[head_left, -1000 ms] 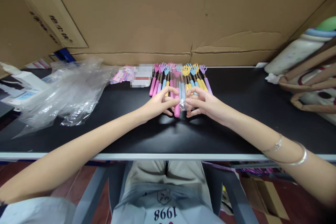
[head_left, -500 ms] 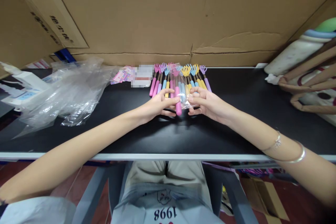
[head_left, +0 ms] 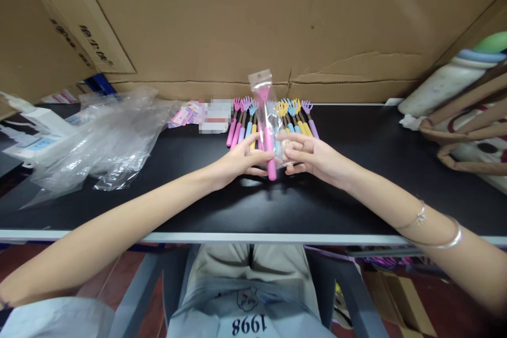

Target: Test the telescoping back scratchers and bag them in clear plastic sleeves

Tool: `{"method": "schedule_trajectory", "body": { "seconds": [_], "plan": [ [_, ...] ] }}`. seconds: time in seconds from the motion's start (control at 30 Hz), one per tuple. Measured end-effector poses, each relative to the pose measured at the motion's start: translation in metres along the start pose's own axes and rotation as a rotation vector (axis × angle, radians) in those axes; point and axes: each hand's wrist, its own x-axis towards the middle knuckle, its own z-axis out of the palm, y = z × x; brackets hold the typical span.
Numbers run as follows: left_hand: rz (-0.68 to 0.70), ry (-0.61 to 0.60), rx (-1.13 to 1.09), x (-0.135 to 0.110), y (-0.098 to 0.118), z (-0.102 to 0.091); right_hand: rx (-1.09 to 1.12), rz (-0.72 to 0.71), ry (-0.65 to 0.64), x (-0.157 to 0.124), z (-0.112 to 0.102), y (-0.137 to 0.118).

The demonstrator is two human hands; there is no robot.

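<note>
A pink hand-shaped scratcher (head_left: 270,156) stands nearly upright inside a narrow clear bag (head_left: 263,90) above the black table (head_left: 356,169). My left hand (head_left: 237,161) pinches the pink handle from the left. My right hand (head_left: 312,156) grips the lower part of the clear bag from the right. Behind both hands, a row of several scratchers (head_left: 291,116) with pink, blue, yellow and purple handles lies flat on the table.
A heap of clear plastic bags (head_left: 99,137) lies at the left, with white boxes (head_left: 35,127) beyond it. Pink printed cards (head_left: 186,113) sit by the row. Cardboard (head_left: 253,21) walls the back. A bottle (head_left: 447,79) and a bag with brown straps (head_left: 467,127) stand at the right.
The bagged pink scratcher has been tilted up from lying on the row to nearly upright, its bag top now rising above the row. Both hands have stayed in place around it.
</note>
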Motion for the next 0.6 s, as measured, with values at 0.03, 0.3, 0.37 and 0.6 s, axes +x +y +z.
{"method": "schedule_trajectory", "body": {
  "seconds": [0.03,0.3,0.37,0.6],
  "plan": [
    [0.013,-0.006,0.006,-0.0001,0.0002,-0.0002,-0.019,-0.018,-0.008,-0.0002,0.0002,-0.0001],
    [0.084,0.041,0.072,-0.0013,0.0050,0.0031,-0.230,-0.165,0.081,-0.0006,0.0052,-0.0010],
    [0.097,0.083,0.095,-0.0016,0.0054,0.0051,-0.295,-0.208,0.098,-0.0002,0.0053,0.0002],
    [0.154,0.184,0.146,-0.0022,0.0066,0.0094,-0.388,-0.265,0.014,-0.0015,0.0081,0.0050]
  ]
}}
